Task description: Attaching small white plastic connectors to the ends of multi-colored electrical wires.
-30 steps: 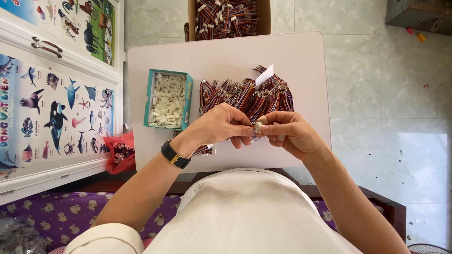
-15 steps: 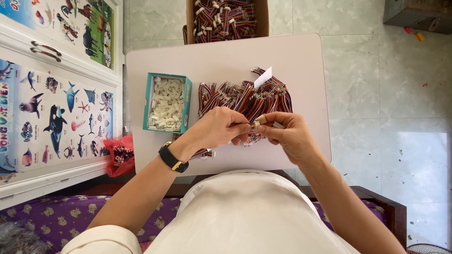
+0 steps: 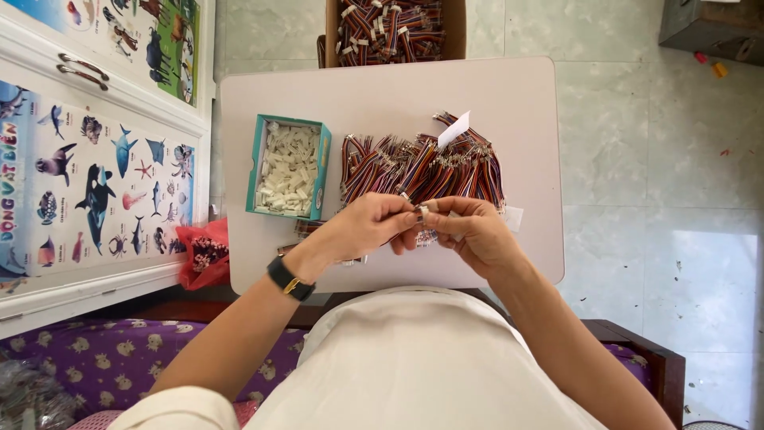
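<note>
Both forearms reach forward and angle inward, so the left hand [image 3: 372, 224] and right hand [image 3: 469, 231] meet fingertip to fingertip. Each hand's fingers are curled and pinched together, wrists held level and slightly bent.

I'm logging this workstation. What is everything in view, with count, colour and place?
table: one, white, centre
small box: one, teal, table's left part, holding white connector pieces
wire bundles: one pile, multicoloured, table's middle
cardboard box: one, brown, beyond the table, full of similar wires
cabinet: one, white with animal posters, left
bag: one, red, by the table's left edge
wristwatch: one, black, left wrist
left hand: pinching a small wire piece
right hand: pinching the same piece
</note>
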